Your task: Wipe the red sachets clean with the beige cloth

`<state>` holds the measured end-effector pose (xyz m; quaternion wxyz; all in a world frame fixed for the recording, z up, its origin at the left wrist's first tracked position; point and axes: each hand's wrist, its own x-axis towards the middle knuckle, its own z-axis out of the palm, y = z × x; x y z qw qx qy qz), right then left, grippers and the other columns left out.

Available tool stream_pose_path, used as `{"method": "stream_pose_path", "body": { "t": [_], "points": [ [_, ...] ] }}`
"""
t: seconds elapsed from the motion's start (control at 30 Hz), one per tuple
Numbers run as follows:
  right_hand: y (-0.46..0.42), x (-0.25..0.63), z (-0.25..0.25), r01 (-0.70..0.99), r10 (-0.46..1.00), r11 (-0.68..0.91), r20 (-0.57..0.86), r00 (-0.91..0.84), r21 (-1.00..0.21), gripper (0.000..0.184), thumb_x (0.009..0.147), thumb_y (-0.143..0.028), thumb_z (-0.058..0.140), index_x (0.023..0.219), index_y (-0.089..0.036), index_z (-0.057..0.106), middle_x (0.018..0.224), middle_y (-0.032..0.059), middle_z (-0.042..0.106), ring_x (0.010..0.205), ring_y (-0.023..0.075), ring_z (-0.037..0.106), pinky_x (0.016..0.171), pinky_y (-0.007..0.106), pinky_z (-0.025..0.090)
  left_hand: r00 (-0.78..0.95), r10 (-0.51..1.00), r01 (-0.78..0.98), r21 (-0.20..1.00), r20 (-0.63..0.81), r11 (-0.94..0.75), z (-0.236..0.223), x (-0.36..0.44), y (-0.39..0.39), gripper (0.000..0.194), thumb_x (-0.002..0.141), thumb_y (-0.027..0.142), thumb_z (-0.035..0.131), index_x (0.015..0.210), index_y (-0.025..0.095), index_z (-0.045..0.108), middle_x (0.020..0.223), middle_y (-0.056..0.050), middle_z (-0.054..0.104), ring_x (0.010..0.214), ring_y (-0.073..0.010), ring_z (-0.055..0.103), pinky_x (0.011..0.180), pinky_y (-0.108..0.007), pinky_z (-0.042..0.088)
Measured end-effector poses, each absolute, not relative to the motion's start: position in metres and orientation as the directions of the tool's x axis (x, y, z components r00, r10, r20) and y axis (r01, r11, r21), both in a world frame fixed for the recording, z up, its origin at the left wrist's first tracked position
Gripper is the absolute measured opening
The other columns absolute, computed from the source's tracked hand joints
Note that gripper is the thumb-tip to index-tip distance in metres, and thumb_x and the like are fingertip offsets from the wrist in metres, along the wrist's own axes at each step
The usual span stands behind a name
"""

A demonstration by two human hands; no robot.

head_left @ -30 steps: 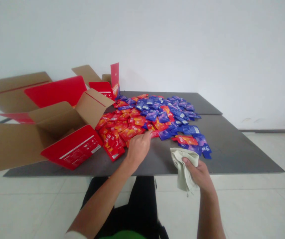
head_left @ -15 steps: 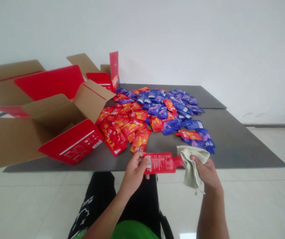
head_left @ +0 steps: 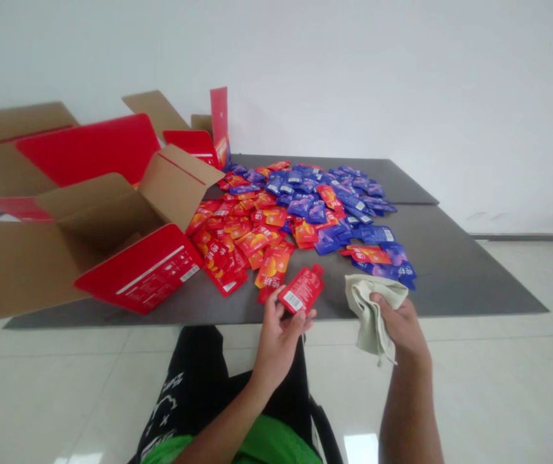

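Observation:
My left hand (head_left: 280, 341) grips a red pouch (head_left: 304, 288) by its lower end, with the printed back and barcode showing and the narrow neck pointing up and away. My right hand (head_left: 402, 325) is closed on a pale green cloth (head_left: 372, 312), bunched and hanging over the table's front edge. A gap separates the pouch from the cloth. Just beyond my left hand lies a heap of red-orange pouches (head_left: 257, 238); blue-purple pouches (head_left: 305, 200) are piled behind and to the right. A few mixed pouches (head_left: 370, 254) lie beyond the cloth.
Open red cardboard boxes (head_left: 141, 270) stand on the left, flaps spread wide over the table. Another open red box (head_left: 194, 142) is further back. The dark grey table (head_left: 470, 277) reaches to a white wall (head_left: 402, 77).
The red pouch has come away from the cloth and turned from lying sideways to tilting up and away. My left hand moved slightly right; my right hand barely moved.

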<state>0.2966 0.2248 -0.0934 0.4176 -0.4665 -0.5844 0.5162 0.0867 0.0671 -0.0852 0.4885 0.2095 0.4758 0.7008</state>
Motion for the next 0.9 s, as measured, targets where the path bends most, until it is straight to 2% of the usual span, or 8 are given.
{"method": "stream_pose_path", "body": {
  "t": [0.1, 0.2, 0.3, 0.4, 0.47, 0.53, 0.77, 0.9],
  "points": [
    [0.225, 0.295, -0.092, 0.110, 0.972, 0.047, 0.020, -0.234, -0.993, 0.051, 0.068, -0.063, 0.086, 0.088, -0.016, 0.080, 0.084, 0.0091, 0.078, 0.066, 0.0209, 0.068, 0.063, 0.031, 0.057, -0.430, 0.900, -0.290, 0.955, -0.076, -0.058, -0.094, 0.084, 0.065, 0.078, 0.097, 0.041, 0.065, 0.158, 0.034, 0.017, 0.155, -0.018, 0.046, 0.107, -0.0242, 0.075, 0.094, -0.042, 0.062],
    [0.225, 0.295, -0.092, 0.115, 0.969, 0.059, 0.029, -0.244, -0.992, 0.052, 0.069, -0.064, 0.085, 0.089, -0.015, 0.080, 0.085, 0.0092, 0.078, 0.068, 0.0213, 0.068, 0.064, 0.031, 0.057, -0.408, 0.911, 0.082, 0.996, 0.067, -0.036, -0.101, 0.078, 0.061, 0.073, 0.103, 0.034, 0.054, 0.162, 0.032, 0.011, 0.153, -0.018, 0.048, 0.110, -0.0234, 0.073, 0.095, -0.042, 0.061],
    [0.225, 0.295, -0.093, 0.131, 0.970, 0.072, 0.039, -0.242, -0.989, 0.053, 0.070, -0.064, 0.084, 0.089, -0.015, 0.079, 0.086, 0.0098, 0.078, 0.070, 0.0224, 0.069, 0.064, 0.032, 0.058, -0.336, 0.901, 0.572, 0.819, 0.274, -0.036, -0.100, 0.071, 0.060, 0.062, 0.104, 0.025, 0.050, 0.160, 0.028, 0.026, 0.145, -0.017, 0.055, 0.125, -0.0282, 0.063, 0.104, -0.048, 0.055],
    [0.224, 0.294, -0.091, 0.139, 0.969, 0.069, 0.033, -0.243, -0.988, 0.052, 0.071, -0.065, 0.083, 0.086, -0.016, 0.078, 0.084, 0.0096, 0.078, 0.068, 0.0220, 0.068, 0.063, 0.032, 0.057, -0.228, 0.896, 0.836, 0.548, 0.381, -0.020, -0.093, 0.069, 0.063, 0.050, 0.101, 0.022, 0.054, 0.151, 0.022, 0.045, 0.145, -0.018, 0.055, 0.130, -0.0334, 0.056, 0.108, -0.056, 0.050],
    [0.223, 0.293, -0.088, 0.141, 0.969, 0.060, 0.024, -0.246, -0.988, 0.052, 0.071, -0.066, 0.082, 0.083, -0.016, 0.077, 0.082, 0.0091, 0.077, 0.066, 0.0214, 0.067, 0.062, 0.032, 0.057, -0.202, 0.891, 0.901, 0.433, 0.407, 0.007, -0.087, 0.070, 0.065, 0.044, 0.099, 0.024, 0.059, 0.143, 0.020, 0.054, 0.150, -0.021, 0.049, 0.131, -0.0374, 0.052, 0.106, -0.061, 0.049],
    [0.221, 0.292, -0.085, 0.150, 0.968, 0.064, 0.025, -0.249, -0.987, 0.054, 0.070, -0.069, 0.081, 0.081, -0.016, 0.077, 0.079, 0.0086, 0.076, 0.065, 0.0214, 0.067, 0.061, 0.032, 0.056, -0.188, 0.876, 0.924, 0.382, 0.445, 0.004, -0.082, 0.071, 0.065, 0.042, 0.097, 0.024, 0.062, 0.139, 0.022, 0.058, 0.155, -0.021, 0.043, 0.135, -0.0393, 0.048, 0.106, -0.062, 0.049],
    [0.221, 0.283, -0.080, 0.181, 0.981, 0.045, 0.009, -0.192, -0.982, 0.063, 0.067, -0.075, 0.079, 0.083, -0.014, 0.078, 0.076, 0.0089, 0.075, 0.064, 0.0218, 0.066, 0.058, 0.031, 0.054, 0.011, 0.820, 0.919, 0.318, 0.572, -0.234, -0.092, 0.051, 0.056, 0.032, 0.097, 0.011, 0.060, 0.126, 0.024, 0.068, 0.137, -0.011, 0.062, 0.126, -0.0264, 0.057, 0.109, -0.045, 0.051],
    [0.221, 0.264, -0.068, 0.196, 0.998, 0.061, 0.054, -0.041, -0.979, 0.062, 0.079, -0.068, 0.074, 0.104, -0.012, 0.079, 0.088, 0.0105, 0.077, 0.071, 0.0234, 0.069, 0.063, 0.032, 0.055, 0.089, 0.822, 0.896, 0.315, 0.562, -0.313, -0.101, 0.037, 0.055, 0.034, 0.099, 0.012, 0.057, 0.131, 0.022, 0.066, 0.133, -0.010, 0.068, 0.122, -0.0239, 0.062, 0.106, -0.042, 0.052]
  ]
}}
